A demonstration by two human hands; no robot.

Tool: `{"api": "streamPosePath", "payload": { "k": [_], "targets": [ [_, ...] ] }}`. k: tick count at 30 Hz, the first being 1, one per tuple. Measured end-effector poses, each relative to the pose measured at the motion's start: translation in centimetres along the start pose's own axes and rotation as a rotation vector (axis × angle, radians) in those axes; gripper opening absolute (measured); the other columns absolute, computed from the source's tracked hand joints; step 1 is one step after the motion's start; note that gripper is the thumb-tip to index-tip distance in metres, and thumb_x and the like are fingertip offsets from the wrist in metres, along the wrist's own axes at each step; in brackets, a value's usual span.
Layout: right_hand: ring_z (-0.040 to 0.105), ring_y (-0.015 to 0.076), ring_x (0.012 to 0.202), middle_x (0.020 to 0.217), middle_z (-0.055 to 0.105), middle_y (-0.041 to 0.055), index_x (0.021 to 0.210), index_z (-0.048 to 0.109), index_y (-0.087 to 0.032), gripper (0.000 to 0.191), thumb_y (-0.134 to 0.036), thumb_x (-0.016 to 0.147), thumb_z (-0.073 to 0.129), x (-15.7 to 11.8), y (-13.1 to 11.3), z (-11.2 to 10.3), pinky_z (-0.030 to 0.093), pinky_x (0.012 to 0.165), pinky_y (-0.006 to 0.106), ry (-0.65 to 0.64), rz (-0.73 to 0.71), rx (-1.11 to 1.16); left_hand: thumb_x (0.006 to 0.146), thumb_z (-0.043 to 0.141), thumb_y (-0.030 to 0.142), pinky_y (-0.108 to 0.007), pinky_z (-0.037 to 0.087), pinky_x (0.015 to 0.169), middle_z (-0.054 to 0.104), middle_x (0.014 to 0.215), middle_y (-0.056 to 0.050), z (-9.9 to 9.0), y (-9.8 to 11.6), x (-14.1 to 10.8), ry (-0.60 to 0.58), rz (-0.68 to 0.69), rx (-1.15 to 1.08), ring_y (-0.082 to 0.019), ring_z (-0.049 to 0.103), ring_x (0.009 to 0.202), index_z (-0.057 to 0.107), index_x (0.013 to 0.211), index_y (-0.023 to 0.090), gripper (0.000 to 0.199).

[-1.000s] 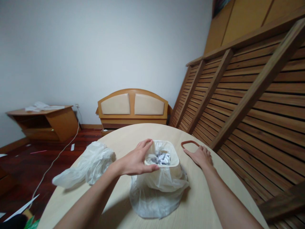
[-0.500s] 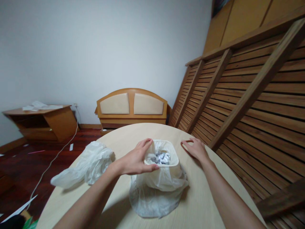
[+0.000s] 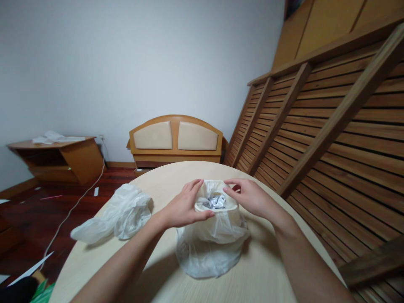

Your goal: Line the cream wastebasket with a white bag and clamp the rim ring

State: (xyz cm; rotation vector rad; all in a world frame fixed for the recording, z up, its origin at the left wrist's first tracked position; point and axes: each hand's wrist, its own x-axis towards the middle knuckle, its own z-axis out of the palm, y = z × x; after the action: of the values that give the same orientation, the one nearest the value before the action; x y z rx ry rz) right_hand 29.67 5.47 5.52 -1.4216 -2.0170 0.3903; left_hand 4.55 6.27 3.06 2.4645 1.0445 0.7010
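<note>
A small square bin (image 3: 232, 209) lined with a translucent white bag (image 3: 211, 248) stands on the round table (image 3: 268, 256). The bag is folded over the rim and hangs down its outside. Crumpled silver foil (image 3: 217, 202) lies inside. My left hand (image 3: 187, 204) grips the left side of the rim, thumb along the near edge and fingers toward the back corner. My right hand (image 3: 249, 195) is at the back right corner, with thumb and index finger closed on the lined rim.
A crumpled white plastic bag (image 3: 126, 214) lies at the table's left. Slatted wooden panels (image 3: 347, 168) lean along the right side. Behind the table stands a headboard (image 3: 175, 153); a low desk (image 3: 75, 162) with papers is at the far left.
My right hand has moved left from beside the bin onto its rim. The brown loop it held at the table is no longer visible. My left hand keeps its hold.
</note>
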Motion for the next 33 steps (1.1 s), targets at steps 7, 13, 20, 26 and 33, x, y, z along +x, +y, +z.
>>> {"api": "streamPosePath", "payload": {
  "k": [7,13,20,26,33],
  "targets": [
    [0.061,0.0321,0.127,0.135,0.067,0.0109,0.128,0.069,-0.021,0.042,-0.043,0.093,0.061,-0.2,-0.6,0.4,0.047,0.11,0.048,-0.036,-0.137,-0.018,0.083,0.063,0.067,-0.059,0.031,0.119,0.038,0.154,-0.024,1.4,-1.4,0.5,0.197,-0.031,0.066,-0.039,0.036,0.145,0.034,0.15,0.014,0.09],
    [0.051,0.033,0.138,0.153,0.049,0.0119,0.124,0.072,-0.027,0.038,-0.045,0.091,0.066,0.0,0.7,1.7,0.039,0.116,0.049,-0.094,-0.178,-0.053,0.087,0.062,0.062,-0.062,0.032,0.117,0.03,0.16,-0.022,2.9,-3.2,1.1,0.349,-0.029,0.076,-0.039,0.03,0.149,0.033,0.151,0.02,0.082],
    [0.057,0.0348,0.132,0.156,0.044,0.011,0.115,0.077,-0.028,0.031,-0.046,0.094,0.062,0.9,1.9,3.6,0.046,0.11,0.049,0.013,-0.187,-0.101,0.093,0.06,0.036,-0.045,0.049,0.103,0.057,0.129,-0.016,3.0,-0.1,-0.9,0.569,0.249,0.147,-0.028,0.056,0.123,0.048,0.131,0.019,0.043],
    [0.055,0.0322,0.135,0.151,0.052,0.0137,0.12,0.074,-0.025,0.034,-0.041,0.091,0.067,1.1,1.6,3.8,0.046,0.11,0.049,0.14,-0.285,-0.13,0.092,0.058,0.034,-0.036,0.052,0.074,0.068,0.098,-0.007,6.2,-0.1,-5.4,0.047,0.313,0.385,-0.023,0.064,0.086,0.061,0.103,0.019,0.019],
    [0.066,0.0211,0.085,0.086,0.071,0.0051,0.092,0.068,-0.02,0.013,-0.02,0.096,0.056,-2.2,-0.5,4.4,0.052,0.08,0.037,0.539,-0.49,-0.091,0.088,0.065,0.04,-0.036,0.05,0.078,0.068,0.099,-0.006,5.8,-1.7,-6.7,-0.133,0.176,0.43,-0.024,0.064,0.092,0.063,0.104,0.021,0.025]
  ]
}}
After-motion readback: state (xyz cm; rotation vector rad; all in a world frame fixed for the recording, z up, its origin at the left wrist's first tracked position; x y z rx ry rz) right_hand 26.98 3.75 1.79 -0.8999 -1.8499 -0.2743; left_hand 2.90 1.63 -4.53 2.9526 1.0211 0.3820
